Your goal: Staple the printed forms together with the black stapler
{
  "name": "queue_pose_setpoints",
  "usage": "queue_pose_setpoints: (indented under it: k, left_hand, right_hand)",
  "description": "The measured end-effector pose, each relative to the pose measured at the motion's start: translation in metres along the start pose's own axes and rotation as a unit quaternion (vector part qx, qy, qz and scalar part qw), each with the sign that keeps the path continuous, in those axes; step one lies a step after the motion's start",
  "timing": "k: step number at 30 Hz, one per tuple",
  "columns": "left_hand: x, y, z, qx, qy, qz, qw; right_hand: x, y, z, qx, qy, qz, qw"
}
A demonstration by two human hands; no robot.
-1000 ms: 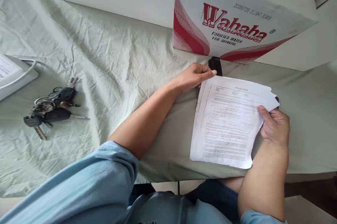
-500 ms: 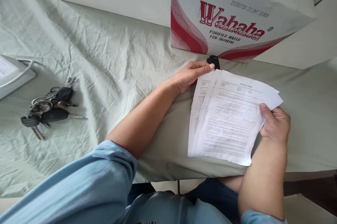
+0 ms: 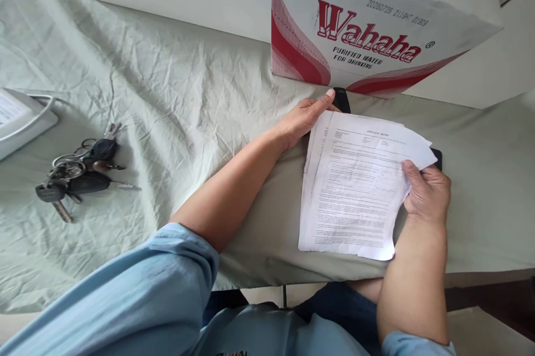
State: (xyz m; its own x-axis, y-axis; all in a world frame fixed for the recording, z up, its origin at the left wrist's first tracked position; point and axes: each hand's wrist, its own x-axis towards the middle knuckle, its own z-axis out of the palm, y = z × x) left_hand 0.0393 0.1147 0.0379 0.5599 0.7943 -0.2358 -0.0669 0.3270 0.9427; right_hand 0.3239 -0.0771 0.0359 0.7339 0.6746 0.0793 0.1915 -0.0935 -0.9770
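Observation:
Several printed sheets of paper point(image 3: 355, 189), wrinkled at the edges, lie in a nearly squared stack between my hands; the top one is headed "Overleaf Notes". My right hand point(image 3: 426, 189) pinches their right edge, thumb on top. At the upper left corner, my left hand point(image 3: 307, 119) has its fingers partly hidden under the sheets, and its thumb points up beside a black object point(image 3: 341, 101). A black corner point(image 3: 437, 159) also shows from beneath the paper on the right. Whether both black parts belong to one thing is hidden.
Behind the sheets, a Wahaha water carton point(image 3: 368, 27) stands against the wall. A bunch of keys point(image 3: 81, 169) lies on the green cloth point(image 3: 188, 94) at left. Beyond it is a white object with a curved handle point(image 3: 29, 119), cut off by the frame.
My right hand has moved left with the front sheets, which now overlap the rear ones more closely. My left thumb has lifted from the paper's corner. A black corner has come into view at right.

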Motion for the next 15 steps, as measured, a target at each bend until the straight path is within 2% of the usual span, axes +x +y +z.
queue_pose_setpoints:
  k: [9,15]
  left_hand:
    - [0.0014,-0.002,-0.0009,-0.018,-0.032,0.011,0.999]
    - [-0.0004,-0.0026,-0.0009,-0.011,-0.028,0.017,0.999]
  right_hand:
    - [-0.0002,0.0004,0.0011,-0.012,-0.013,-0.006,1.0]
    - [-0.0014,0.0002,0.0004,-0.021,-0.017,-0.01,1.0]
